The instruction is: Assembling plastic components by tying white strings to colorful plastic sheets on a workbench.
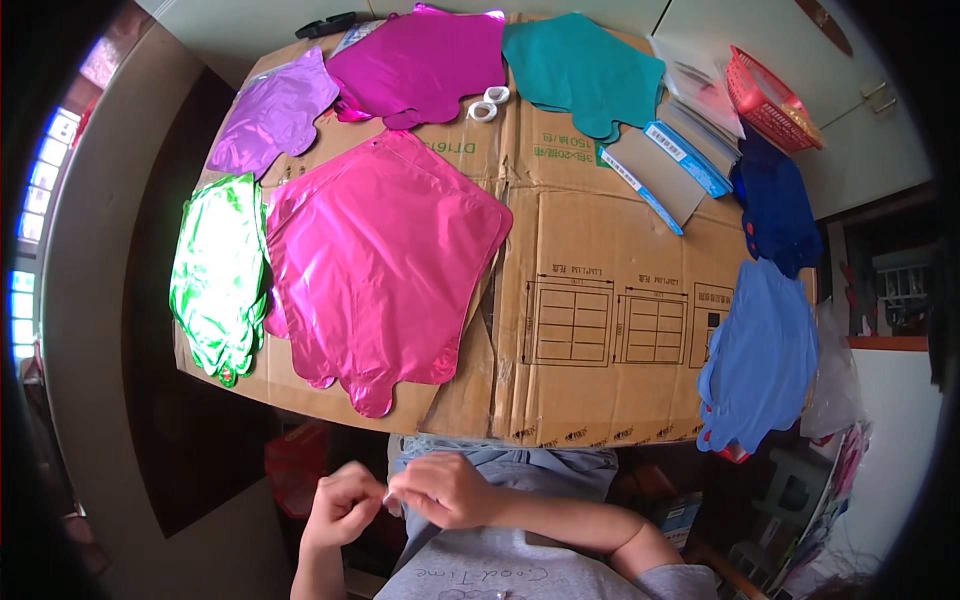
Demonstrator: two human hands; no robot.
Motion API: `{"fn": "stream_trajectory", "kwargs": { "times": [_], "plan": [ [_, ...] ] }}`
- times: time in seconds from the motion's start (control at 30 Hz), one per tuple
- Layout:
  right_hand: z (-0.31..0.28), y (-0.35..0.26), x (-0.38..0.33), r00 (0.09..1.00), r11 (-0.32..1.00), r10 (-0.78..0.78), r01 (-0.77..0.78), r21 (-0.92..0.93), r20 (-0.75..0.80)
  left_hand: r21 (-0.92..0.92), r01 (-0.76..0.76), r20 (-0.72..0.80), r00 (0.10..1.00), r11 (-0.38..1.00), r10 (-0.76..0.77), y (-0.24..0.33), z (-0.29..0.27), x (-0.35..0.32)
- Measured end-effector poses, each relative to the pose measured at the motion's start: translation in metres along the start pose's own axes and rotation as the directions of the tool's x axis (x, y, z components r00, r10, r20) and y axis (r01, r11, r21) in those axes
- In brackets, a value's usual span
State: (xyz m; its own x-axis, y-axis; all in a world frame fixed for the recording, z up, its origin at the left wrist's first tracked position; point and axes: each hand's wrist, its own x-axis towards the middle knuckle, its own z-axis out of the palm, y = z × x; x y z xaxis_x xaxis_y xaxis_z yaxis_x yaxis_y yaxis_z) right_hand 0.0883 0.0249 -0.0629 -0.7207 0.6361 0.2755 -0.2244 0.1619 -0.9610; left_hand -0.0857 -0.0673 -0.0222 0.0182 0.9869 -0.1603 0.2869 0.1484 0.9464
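Note:
My left hand [342, 505] and my right hand [443, 488] meet close to my chest, below the near edge of the flattened cardboard sheet [590, 260]. Their fingers are pinched together at one spot, on something too small to make out. Nearest to them on the cardboard lies a large flat pink foil balloon [385, 265], its neck pointing toward me. A green foil balloon [218, 275] lies to its left.
More flat foil balloons ring the cardboard: purple [272, 112], magenta [420, 65], teal [585, 72], dark blue [775, 205] and light blue [760, 355]. Two white tape rolls [488, 103], flat packets [670, 165] and a red basket [770, 98] sit at the back.

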Motion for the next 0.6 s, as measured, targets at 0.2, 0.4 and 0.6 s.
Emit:
{"fn": "stream_trajectory", "kwargs": {
  "times": [0.2,0.4,0.6],
  "plan": [
    [0.014,0.008,-0.007,0.999,0.993,0.003,0.002,-0.12,0.047,0.192,0.096,-0.242,0.969,0.977,-0.048,0.009,0.008,0.009],
    [0.015,0.019,-0.005,1.0,0.973,0.006,-0.007,-0.229,-0.006,-0.773,-0.063,-0.254,0.942,0.631,-0.217,0.0,0.016,-0.003],
    [0.009,0.016,-0.004,0.998,0.984,0.041,-0.049,-0.171,-0.054,-0.423,0.039,0.111,0.994,0.905,0.009,0.003,-0.005,0.003]
  ]
}}
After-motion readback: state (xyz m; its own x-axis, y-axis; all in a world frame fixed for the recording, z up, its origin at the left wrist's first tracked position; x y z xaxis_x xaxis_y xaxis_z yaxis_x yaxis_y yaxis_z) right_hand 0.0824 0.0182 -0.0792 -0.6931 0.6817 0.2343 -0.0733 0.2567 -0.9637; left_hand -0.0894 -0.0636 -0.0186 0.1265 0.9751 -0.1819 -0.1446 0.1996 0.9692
